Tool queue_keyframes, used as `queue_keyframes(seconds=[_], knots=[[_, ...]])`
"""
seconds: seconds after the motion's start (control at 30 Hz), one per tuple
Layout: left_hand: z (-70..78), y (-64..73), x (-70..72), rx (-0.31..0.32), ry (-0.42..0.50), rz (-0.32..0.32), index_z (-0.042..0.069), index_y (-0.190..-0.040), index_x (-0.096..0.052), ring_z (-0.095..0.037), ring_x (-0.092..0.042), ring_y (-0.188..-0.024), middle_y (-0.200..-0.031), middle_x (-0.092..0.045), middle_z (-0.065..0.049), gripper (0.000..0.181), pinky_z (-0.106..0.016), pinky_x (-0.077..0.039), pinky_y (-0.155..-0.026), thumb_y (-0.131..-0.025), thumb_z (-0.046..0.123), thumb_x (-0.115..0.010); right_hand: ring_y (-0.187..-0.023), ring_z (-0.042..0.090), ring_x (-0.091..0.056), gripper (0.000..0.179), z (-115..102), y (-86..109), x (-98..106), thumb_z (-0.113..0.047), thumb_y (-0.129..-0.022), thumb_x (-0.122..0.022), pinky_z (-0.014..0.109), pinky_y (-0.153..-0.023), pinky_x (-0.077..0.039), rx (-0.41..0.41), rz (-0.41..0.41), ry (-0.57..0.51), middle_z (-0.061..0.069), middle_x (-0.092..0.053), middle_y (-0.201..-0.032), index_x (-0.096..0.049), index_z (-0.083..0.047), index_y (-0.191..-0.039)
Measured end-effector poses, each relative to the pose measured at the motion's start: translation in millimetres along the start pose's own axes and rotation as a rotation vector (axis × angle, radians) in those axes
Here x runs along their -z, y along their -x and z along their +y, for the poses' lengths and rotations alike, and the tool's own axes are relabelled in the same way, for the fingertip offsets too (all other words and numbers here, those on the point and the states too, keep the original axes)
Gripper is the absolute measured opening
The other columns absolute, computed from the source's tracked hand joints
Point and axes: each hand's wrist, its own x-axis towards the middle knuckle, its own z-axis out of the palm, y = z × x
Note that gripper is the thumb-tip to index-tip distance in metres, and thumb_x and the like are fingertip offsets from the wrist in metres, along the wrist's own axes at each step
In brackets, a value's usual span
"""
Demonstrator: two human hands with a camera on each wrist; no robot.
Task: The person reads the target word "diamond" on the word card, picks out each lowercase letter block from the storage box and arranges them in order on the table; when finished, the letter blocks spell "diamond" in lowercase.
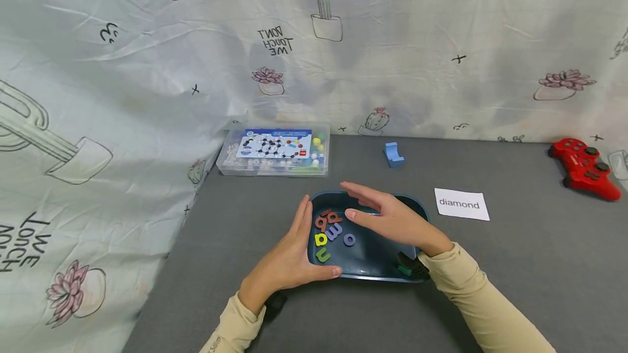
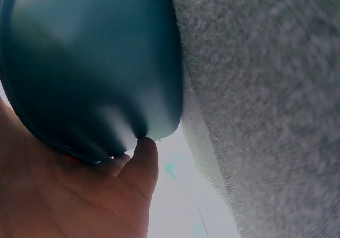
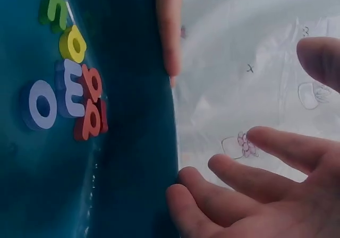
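Note:
A dark teal tray (image 1: 373, 257) lies on the grey cloth. Loose letters are gathered in its left part: a green n (image 1: 322, 255), a yellow letter (image 1: 320, 239), a purple m (image 1: 333, 231), a purple o (image 1: 349, 240) and several red letters (image 1: 321, 224). My left hand (image 1: 289, 257) rests against the tray's left end, its straight fingers along the side and the thumb at the front rim. In the left wrist view fingertips touch the tray's outer wall (image 2: 95, 47). My right hand (image 1: 387, 217) extends over the tray's far side, fingers spread and holding nothing.
A card reading "diamond" (image 1: 462, 204) lies right of the tray. Behind stand a clear plastic box (image 1: 275, 166) of small balls and a blue curved piece (image 1: 394, 155). A red game controller (image 1: 585, 168) is far right. A patterned curtain (image 1: 417, 42) borders the table.

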Motion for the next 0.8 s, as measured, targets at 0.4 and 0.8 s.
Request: queue_keyframes(seconds=[0.4, 0.8], knots=[[-0.5, -1.3, 1.7, -0.012, 0.024, -0.008, 0.019, -0.173, 0.008, -0.035, -0.022, -0.159, -0.179, 0.015, 0.0, 0.14, -0.061, -0.035, -0.118, -0.081, 0.06, -0.089, -0.145, 0.038, -0.05, 0.058, 5, -15.2, -13, -0.032, -0.108, -0.066, 0.061, -0.115, -0.04, -0.023, -0.028, 0.042, 0.014, -0.054, -0.158, -0.053, -0.003, -0.157], [-2.4, -0.2, 2.0, -0.013, 0.022, -0.03, 0.021, -0.172, 0.011, -0.033, -0.018, -0.16, -0.178, 0.017, 0.002, 0.14, -0.061, -0.033, -0.119, -0.081, 0.064, -0.087, -0.133, 0.035, -0.06, 0.055, 16, -33.0, -23, -0.027, -0.107, -0.069, 0.057, -0.109, -0.048, -0.03, -0.144, 0.101, 0.018, -0.061, -0.149, -0.057, 0.002, -0.152]])
